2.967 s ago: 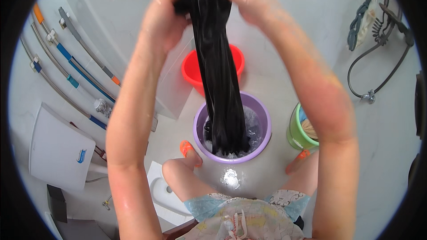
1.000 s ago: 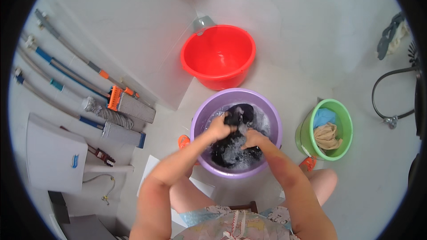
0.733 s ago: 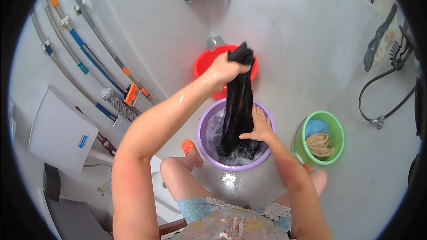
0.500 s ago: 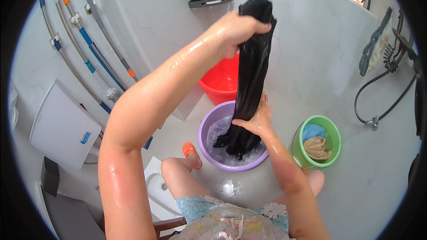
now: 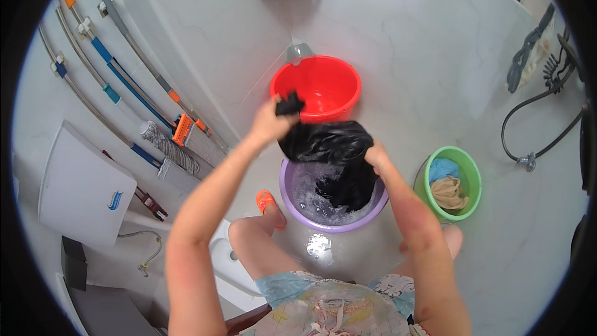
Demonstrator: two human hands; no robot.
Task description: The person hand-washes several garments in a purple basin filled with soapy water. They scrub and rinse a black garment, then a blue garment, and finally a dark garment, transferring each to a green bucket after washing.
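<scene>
A wet black garment [image 5: 333,143] is stretched between my two hands, its lower part hanging into the purple basin [image 5: 292,211] of sudsy water. My left hand [image 5: 273,121] grips one bunched end, left of the basin's far rim; that end is blurred by motion. My right hand [image 5: 377,157] is closed on the cloth above the basin's right side. What kind of garment it is, I cannot make out.
Behind the basin stands a red tub [image 5: 317,87]. At the right, a green bucket [image 5: 457,199] holds blue and tan cloth. A squat toilet [image 5: 227,252] is beside my left leg. Mops [image 5: 168,149] hang on the left wall, and a shower hose [image 5: 507,130] on the right.
My left hand has come down and to the left with the garment's end. My right hand has risen slightly and closed on the cloth, which has gone from upright to spread sideways.
</scene>
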